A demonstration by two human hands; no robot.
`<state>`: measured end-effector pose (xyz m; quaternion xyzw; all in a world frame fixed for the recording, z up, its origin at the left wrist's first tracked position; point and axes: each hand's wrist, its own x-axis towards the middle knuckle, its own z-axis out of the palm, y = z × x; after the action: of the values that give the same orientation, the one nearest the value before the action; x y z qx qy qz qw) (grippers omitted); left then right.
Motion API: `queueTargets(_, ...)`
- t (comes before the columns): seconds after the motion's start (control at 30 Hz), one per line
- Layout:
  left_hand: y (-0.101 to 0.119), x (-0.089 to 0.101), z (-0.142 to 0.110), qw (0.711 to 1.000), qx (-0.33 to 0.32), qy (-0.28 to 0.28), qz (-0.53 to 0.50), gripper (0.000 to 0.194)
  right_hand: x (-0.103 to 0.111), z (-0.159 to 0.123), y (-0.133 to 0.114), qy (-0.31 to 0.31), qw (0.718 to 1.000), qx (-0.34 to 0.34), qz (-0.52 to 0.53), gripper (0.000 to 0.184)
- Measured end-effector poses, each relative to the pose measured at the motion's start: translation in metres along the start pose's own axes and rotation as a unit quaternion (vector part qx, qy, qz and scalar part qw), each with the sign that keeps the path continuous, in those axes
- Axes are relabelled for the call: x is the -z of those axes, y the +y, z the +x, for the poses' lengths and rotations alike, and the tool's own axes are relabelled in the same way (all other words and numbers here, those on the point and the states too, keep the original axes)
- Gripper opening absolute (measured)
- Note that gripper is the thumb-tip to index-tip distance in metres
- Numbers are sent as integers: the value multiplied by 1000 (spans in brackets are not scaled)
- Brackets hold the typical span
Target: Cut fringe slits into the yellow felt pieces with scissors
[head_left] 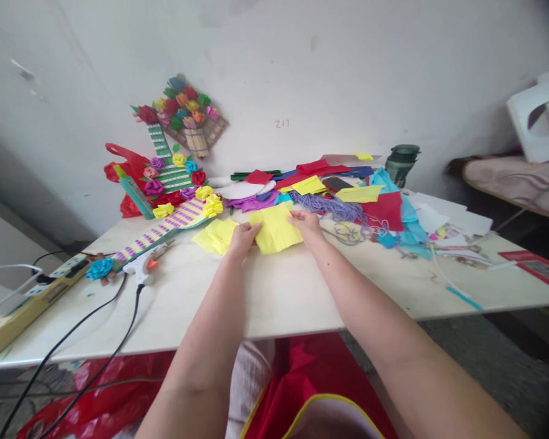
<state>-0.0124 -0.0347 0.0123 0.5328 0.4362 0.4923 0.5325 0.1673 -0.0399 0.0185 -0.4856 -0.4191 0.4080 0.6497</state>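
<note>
Between my two hands, a square of yellow crepe paper [276,228] is held up just over the white table [293,299]. My left hand [244,239] pinches its left edge, and my right hand [307,223] pinches the upper right edge. More yellow crepe paper [216,236] lies on the table beside my left hand. Behind my right hand is a tangle of purple yarn [329,206]. A decorated strip with purple and yellow stripes [160,231] and yellow paper flowers [211,204] rests to the left.
A glue gun [141,267] with its cord lies at left, near a power strip [36,305]. A green glue bottle [135,192] stands behind. Coloured paper [382,210] is heaped along the back, with a dark green bottle [401,164] at right. A flower basket decoration [195,140] leans on the wall.
</note>
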Motion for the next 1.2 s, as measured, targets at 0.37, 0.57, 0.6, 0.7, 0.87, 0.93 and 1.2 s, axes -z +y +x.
queueTargets(0.37, 8, -2, -6, 1000, -8, -23, -5, 43, 4, -10, -15, -121, 979, -106, 125, 24)
queueTargets(0.57, 11, -2, -11, 997, -18, -74, -8, 44, 6, -16, -17, -171, 965, -141, 142, 24)
queueTargets(0.6, 12, -2, -12, 996, -20, -83, -9, 43, 6, -17, -17, -186, 962, -138, 146, 26)
queueTargets(0.7, 11, -2, -12, 994, -29, -100, -22, 41, 7, -20, -19, -244, 948, -139, 147, 31)
queueTargets(0.87, 8, -1, -8, 994, -46, -97, -28, 43, 7, -19, -16, -230, 958, -141, 96, 35)
queueTargets(0.93, 9, -1, -7, 995, -45, -86, -20, 46, 6, -17, -14, -201, 966, -146, 76, 33)
queueTargets(1.2, 9, -3, -8, 999, -42, -29, -2, 44, 1, -14, -12, -138, 984, -109, 26, 21)
